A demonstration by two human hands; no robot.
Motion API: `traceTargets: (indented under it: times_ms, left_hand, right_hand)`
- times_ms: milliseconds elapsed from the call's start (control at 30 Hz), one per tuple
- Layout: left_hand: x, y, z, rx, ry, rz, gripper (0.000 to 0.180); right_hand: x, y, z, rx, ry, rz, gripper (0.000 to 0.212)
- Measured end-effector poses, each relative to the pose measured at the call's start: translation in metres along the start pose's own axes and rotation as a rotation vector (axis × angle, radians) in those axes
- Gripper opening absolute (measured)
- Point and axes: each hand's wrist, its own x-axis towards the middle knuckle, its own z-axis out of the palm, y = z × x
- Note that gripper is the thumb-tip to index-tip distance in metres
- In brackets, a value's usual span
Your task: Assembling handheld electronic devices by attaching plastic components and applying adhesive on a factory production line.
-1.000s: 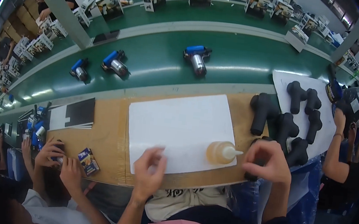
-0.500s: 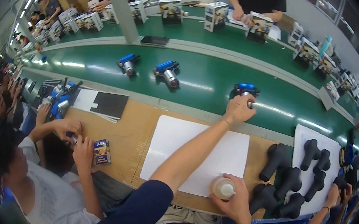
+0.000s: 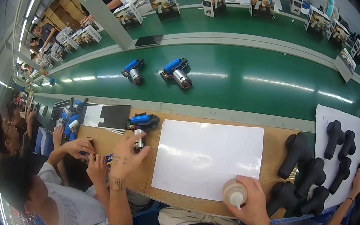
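Observation:
My left hand (image 3: 125, 157) has its fingers and thumb around the silver motor of a blue-and-black motor unit (image 3: 143, 121), over the left part of the cardboard; the fingers are slightly blurred. On the right, my right hand (image 3: 251, 206) grips a clear squeeze bottle (image 3: 234, 193) with a whitish nozzle and pale contents, at the lower right corner of a white sheet (image 3: 208, 158). Two more motor units, one on the left (image 3: 133, 70) and one on the right (image 3: 177, 72), lie on the green conveyor belt.
Black T-shaped housings (image 3: 296, 154) stand to the right, some on a white sheet (image 3: 320, 124). At the left, a co-worker's hands (image 3: 90, 158) work beside a pile of motor units (image 3: 70, 120) and black-and-white boards (image 3: 115, 115). Printed boxes (image 3: 165, 4) and a dark tablet-like slab (image 3: 148, 41) are beyond.
My left hand has brought the third motor unit from the belt back to the cardboard at the left. My right hand still holds the squeeze bottle. The head view has shifted.

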Motion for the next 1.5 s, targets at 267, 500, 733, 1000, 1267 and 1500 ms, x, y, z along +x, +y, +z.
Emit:
traceTargets:
  times_ms: [267, 500, 733, 1000, 1267, 1500]
  left_hand:
    - [0.165, 0.086, 0.086, 0.291, 0.116, 0.212, 0.075]
    - [0.231, 0.067, 0.121, 0.172, 0.179, 0.129, 0.043]
    - [0.077, 0.046, 0.060, 0.037, -0.050, 0.403, 0.028]
    - [0.095, 0.099, 0.000, 0.253, -0.175, -0.003, 0.053]
    - [0.272, 0.015, 0.070, 0.356, 0.332, -0.102, 0.062]
    - [0.191, 0.051, 0.035, -0.636, 0.003, -0.055, 0.033]
  right_hand:
    - [0.000, -0.009, 0.010, -0.026, 0.012, -0.038, 0.067]
    - [0.003, -0.015, 0.022, -0.020, 0.026, -0.010, 0.068]
    - [-0.001, -0.008, 0.010, 0.012, 0.036, -0.007, 0.069]
    - [0.003, 0.001, 0.008, -0.015, 0.003, 0.018, 0.070]
    - [0.005, -0.006, 0.017, -0.015, -0.013, -0.023, 0.069]
    - [-0.010, 0.003, 0.018, -0.134, 0.079, -0.002, 0.069]
